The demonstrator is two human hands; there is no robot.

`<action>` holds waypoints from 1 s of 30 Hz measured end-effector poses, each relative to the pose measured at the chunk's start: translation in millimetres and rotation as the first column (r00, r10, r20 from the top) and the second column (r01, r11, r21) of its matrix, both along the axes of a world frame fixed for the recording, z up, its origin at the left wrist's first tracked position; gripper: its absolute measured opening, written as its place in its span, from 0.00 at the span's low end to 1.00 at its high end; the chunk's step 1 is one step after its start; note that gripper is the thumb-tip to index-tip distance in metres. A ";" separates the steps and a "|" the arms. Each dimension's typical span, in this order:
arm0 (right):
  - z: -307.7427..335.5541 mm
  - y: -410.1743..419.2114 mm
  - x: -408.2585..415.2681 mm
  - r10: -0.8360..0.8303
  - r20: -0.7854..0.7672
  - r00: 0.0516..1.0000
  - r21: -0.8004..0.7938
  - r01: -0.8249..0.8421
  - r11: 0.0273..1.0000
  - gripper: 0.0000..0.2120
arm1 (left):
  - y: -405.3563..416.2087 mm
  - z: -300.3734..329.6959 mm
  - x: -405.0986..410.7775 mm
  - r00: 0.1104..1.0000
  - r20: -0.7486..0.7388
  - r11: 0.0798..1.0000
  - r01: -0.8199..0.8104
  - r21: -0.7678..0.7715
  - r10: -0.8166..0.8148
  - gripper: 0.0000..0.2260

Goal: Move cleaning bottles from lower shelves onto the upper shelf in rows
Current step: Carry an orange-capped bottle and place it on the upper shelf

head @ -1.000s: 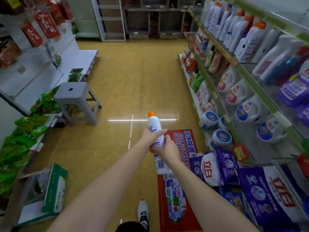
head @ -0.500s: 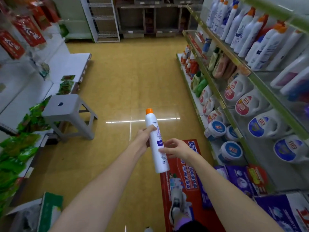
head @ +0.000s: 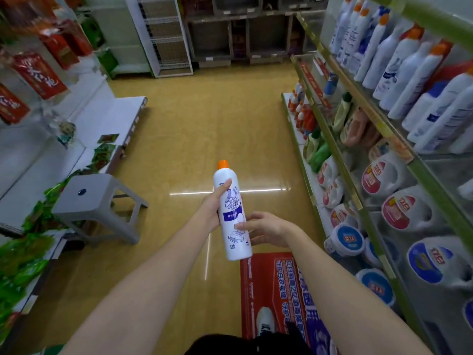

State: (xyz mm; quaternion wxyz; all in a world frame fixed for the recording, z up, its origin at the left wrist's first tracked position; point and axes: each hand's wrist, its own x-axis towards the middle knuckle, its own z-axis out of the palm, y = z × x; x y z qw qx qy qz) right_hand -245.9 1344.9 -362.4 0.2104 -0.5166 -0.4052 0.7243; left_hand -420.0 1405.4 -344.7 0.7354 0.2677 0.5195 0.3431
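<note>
A store aisle. The left hand (head: 213, 206) grips a white bottle (head: 234, 213) upright over the floor; the right hand (head: 266, 228) touches its lower side, fingers relaxed. The upper shelf (head: 378, 124) already carries rows of like bottles; this one is not yet placed.

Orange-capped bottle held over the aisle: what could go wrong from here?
The left hand alone grips the white bottle; the right hand only touches it with its fingertips, so it might slip to the floor. The upper shelf already holds tightly packed bottles, so squeezing one in might topple neighbours.
</note>
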 end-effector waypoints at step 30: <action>-1.3 462.3 -47.8 -0.081 0.150 0.985 -0.099 0.096 0.990 0.14 | 484.3 -26.1 -24.5 0.994 0.083 0.991 0.074 -0.113 -0.065 0.22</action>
